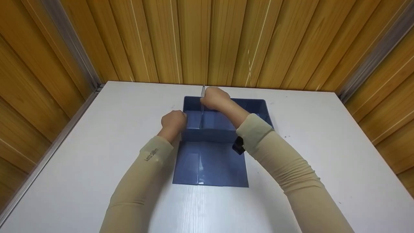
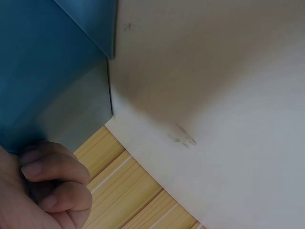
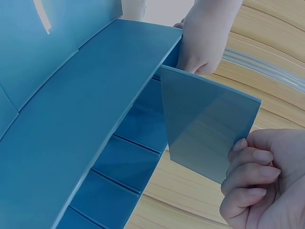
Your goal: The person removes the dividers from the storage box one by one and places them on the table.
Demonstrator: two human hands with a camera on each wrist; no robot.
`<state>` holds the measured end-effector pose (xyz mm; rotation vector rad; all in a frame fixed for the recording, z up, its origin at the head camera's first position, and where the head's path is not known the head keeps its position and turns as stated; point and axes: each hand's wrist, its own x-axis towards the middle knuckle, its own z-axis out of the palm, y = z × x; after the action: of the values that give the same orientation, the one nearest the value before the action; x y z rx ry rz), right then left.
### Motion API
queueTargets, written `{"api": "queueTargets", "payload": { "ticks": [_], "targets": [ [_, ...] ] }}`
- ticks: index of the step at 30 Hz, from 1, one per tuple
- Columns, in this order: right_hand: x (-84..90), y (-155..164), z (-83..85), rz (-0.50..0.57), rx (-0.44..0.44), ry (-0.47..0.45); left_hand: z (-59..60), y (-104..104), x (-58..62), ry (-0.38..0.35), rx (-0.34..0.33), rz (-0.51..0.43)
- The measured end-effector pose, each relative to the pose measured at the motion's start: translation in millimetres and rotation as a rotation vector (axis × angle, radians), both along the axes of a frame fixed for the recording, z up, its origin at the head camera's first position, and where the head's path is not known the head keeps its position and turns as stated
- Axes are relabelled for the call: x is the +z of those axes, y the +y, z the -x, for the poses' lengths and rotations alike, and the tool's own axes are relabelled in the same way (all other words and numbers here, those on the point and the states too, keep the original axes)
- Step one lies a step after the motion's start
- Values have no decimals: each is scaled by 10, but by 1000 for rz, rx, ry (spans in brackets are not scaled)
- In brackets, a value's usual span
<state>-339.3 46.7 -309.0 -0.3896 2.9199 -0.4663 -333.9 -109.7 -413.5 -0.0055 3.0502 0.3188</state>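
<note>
We see the right hand (image 3: 259, 183) pinching a blue divider panel (image 3: 205, 129) above the blue box (image 1: 223, 110). The left hand (image 1: 174, 122) grips the box's left wall, near the table's (image 1: 97, 145) far edge.

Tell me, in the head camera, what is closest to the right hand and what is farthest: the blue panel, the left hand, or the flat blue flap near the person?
1. blue panel, gripped in the right hand.
2. left hand, on the tray's left wall.
3. flat blue flap, nearest the person.

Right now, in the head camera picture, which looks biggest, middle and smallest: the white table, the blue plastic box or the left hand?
1. White table: by far the largest.
2. Blue plastic box: takes up the table's middle.
3. Left hand: the smallest, a fist gripping the box's left side.
</note>
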Motion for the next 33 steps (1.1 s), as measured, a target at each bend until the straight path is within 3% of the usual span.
{"api": "queueTargets", "payload": {
  "ticks": [11, 17, 27, 33],
  "targets": [
    [-9, 97, -105, 79, 30, 28, 18, 20, -18, 17, 1, -1],
    [-54, 300, -163, 143, 42, 0, 18, 52, -36, 18, -33, 18],
    [-21, 623, -255, 257, 46, 27, 44, 34, -41, 27, -56, 82],
    [-42, 792, -363, 320, 56, 49, 60, 17, -57, 37, -34, 37]
  ]
}}
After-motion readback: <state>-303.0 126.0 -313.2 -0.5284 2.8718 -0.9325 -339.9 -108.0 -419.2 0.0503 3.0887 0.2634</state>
